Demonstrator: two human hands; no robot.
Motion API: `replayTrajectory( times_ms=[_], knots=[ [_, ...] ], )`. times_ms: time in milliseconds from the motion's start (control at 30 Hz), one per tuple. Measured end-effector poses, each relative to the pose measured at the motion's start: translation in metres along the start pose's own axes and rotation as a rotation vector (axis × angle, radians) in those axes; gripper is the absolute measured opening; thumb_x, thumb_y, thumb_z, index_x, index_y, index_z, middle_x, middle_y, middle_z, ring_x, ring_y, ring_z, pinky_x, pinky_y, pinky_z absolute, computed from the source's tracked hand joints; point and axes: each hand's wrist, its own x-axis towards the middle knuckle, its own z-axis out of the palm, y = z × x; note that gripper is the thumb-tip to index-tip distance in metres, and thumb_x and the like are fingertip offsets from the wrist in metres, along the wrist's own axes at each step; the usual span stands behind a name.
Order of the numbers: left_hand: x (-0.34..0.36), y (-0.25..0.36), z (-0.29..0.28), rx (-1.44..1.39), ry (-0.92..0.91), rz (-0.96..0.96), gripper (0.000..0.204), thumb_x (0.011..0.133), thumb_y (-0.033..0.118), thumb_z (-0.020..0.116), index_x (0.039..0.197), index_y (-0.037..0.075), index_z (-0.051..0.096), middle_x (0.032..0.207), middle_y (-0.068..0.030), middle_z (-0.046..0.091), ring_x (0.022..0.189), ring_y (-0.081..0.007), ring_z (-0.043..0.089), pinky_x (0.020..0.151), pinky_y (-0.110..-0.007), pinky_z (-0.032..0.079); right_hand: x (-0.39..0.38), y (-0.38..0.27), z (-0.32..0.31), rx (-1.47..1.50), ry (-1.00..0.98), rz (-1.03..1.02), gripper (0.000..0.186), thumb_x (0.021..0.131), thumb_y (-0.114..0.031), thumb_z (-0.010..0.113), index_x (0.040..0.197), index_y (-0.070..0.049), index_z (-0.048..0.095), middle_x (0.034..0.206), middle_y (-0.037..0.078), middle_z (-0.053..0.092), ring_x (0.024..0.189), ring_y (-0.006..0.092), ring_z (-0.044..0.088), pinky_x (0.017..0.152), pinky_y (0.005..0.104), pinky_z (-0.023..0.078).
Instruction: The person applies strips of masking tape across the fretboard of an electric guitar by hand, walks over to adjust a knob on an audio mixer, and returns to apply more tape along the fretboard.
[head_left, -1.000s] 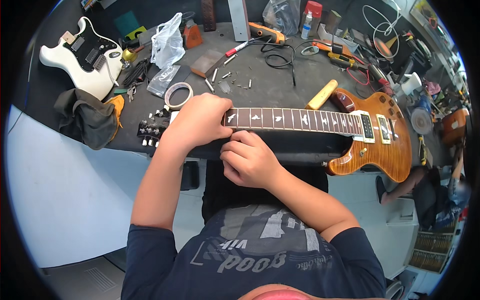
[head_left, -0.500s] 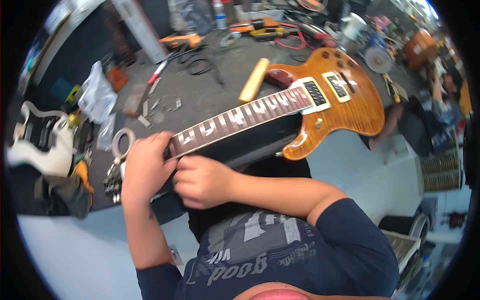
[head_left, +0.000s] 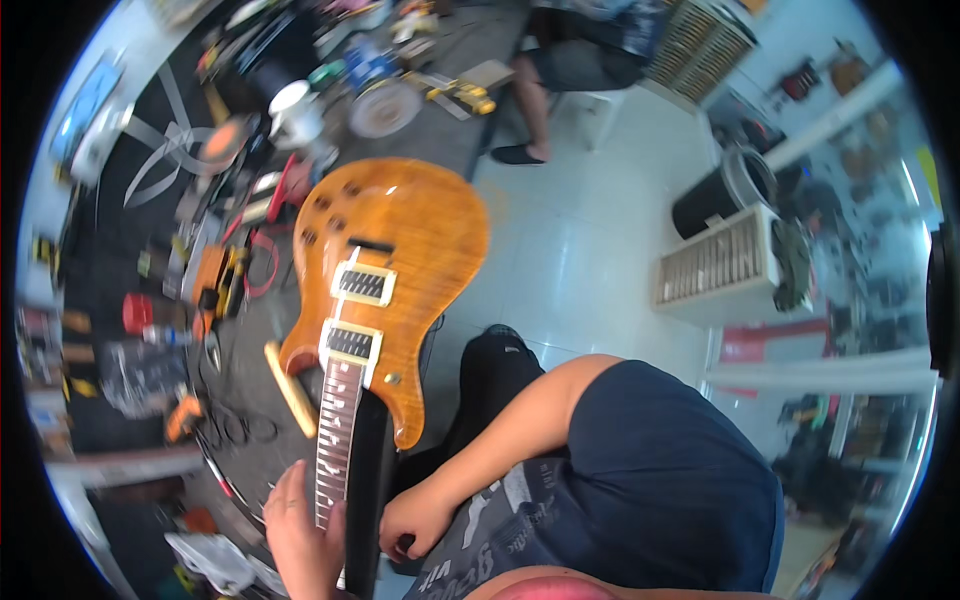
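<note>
An amber electric guitar (head_left: pixel 425 260) lies on the bench with its body pointing away from me and its dark fretboard (head_left: pixel 334 430) running toward me. My left hand (head_left: pixel 305 530) is at the near part of the neck, fingers fairly straight along its left side and thumb over the fretboard. To the right of the neck, low by my lap, my right hand (head_left: pixel 415 520) has curled fingers; whether they hold anything is hidden. A yellow wooden block (head_left: pixel 291 393) lies left of the neck.
The dark workbench (head_left: pixel 250 340) carries scattered tools, cables, a white mug (head_left: pixel 290 105) and a grinding wheel (head_left: pixel 383 110). A seated person's leg (head_left: pixel 535 120) shows beyond the bench. A black bin (head_left: pixel 705 205) and a slatted cabinet (head_left: pixel 715 265) stand to the right.
My view has swung sharply toward the guitar body and the room to the right. My left hand's fingers have straightened along the neck; my right hand sits lower, apart from it.
</note>
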Motion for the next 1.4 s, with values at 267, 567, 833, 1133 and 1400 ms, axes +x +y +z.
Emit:
replayTrajectory(
  times_ms=[267, 567, 833, 1133, 1400],
  knots=[
    [0.154, 0.230, -0.046, 0.017, -0.395, 0.857, 0.058, 0.083, 0.015, 0.088, 0.137, 0.001, 0.071, 0.131, -0.0200, 0.077, 0.118, -0.0417, 0.073, 0.106, -0.050, 0.056, -0.209, -0.210, -0.071, -0.221, 0.821, 0.289, 0.035, 0.096, -0.024, 0.074, 0.122, -0.001, 0.078, 0.103, 0.015, 0.080, 0.095, 0.0284, 0.076, 0.088, 0.0417, 0.060],
    [0.240, 0.506, 0.044, 0.361, -0.544, 1.241, 0.048, 0.093, 0.028, 0.080, 0.134, 0.005, 0.072, 0.123, -0.0172, 0.076, 0.117, -0.0402, 0.072, 0.098, -0.052, 0.058, -0.492, -0.460, -0.007, -0.270, 1.502, 0.066, 0.028, 0.100, -0.023, 0.077, 0.117, -0.003, 0.071, 0.107, 0.007, 0.075, 0.099, 0.0169, 0.070, 0.089, 0.0352, 0.056],
    [0.266, 0.673, 0.059, 0.428, -0.709, 1.426, 0.048, 0.094, 0.031, 0.080, 0.134, 0.006, 0.072, 0.117, -0.0179, 0.077, 0.115, -0.0406, 0.074, 0.096, -0.053, 0.059, -0.496, -0.655, 0.099, -0.582, 0.327, -0.642, 0.035, 0.089, -0.033, 0.090, 0.113, -0.014, 0.072, 0.109, 0.009, 0.046, 0.117, 0.0659, 0.028, 0.106, 0.0577, 0.051],
    [0.340, 0.803, 0.091, 0.604, -0.803, 1.502, 0.046, 0.099, 0.034, 0.078, 0.135, 0.006, 0.073, 0.124, -0.0181, 0.077, 0.120, -0.0412, 0.073, 0.100, -0.054, 0.058, -0.542, -0.671, 0.101, -0.852, 0.851, -0.440, 0.035, 0.118, -0.036, 0.051, 0.142, -0.024, 0.074, 0.146, 0.011, 0.065, 0.124, 0.0287, 0.068, 0.102, 0.0485, 0.054],
    [0.477, 0.950, 0.133, 0.608, -0.807, 1.535, 0.049, 0.098, 0.036, 0.079, 0.136, 0.006, 0.074, 0.128, -0.0183, 0.078, 0.123, -0.0405, 0.073, 0.101, -0.053, 0.059, -0.698, -0.721, -0.081, -1.071, 0.647, -0.476, 0.035, 0.109, -0.026, 0.057, 0.134, -0.008, 0.073, 0.142, 0.015, 0.067, 0.130, 0.0355, 0.064, 0.111, 0.0463, 0.052]
  ],
)
